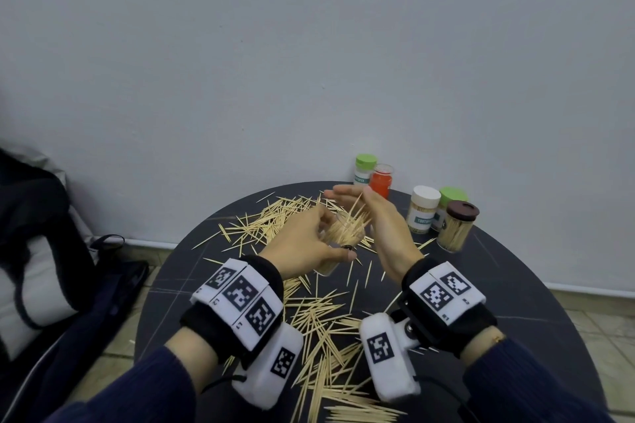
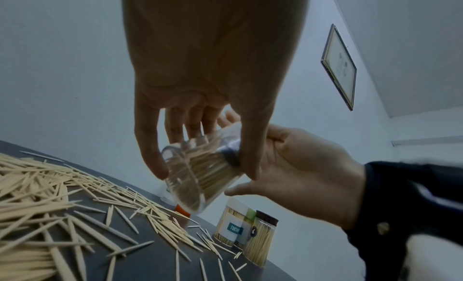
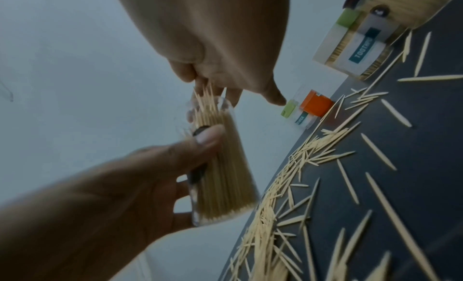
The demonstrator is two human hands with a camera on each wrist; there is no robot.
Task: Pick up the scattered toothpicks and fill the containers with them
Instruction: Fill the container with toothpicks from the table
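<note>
I'm gripping the clear container round its slippery wall with my left hand. My right hand, fingers straight, is steadying light, stiff toothpicks bristling from its mouth.

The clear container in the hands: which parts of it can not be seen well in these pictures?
- Head view: the left hand covers most of the clear container.
- Left wrist view: its mouth is behind the fingers.
- Right wrist view: its wall is blurred; the right hand hides the mouth.

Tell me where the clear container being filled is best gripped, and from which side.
Grip the clear container round its mid wall, from the left, as the left hand does. It is a tilted cylinder with toothpicks sticking out of its open mouth, which the right hand probably needs free.
</note>
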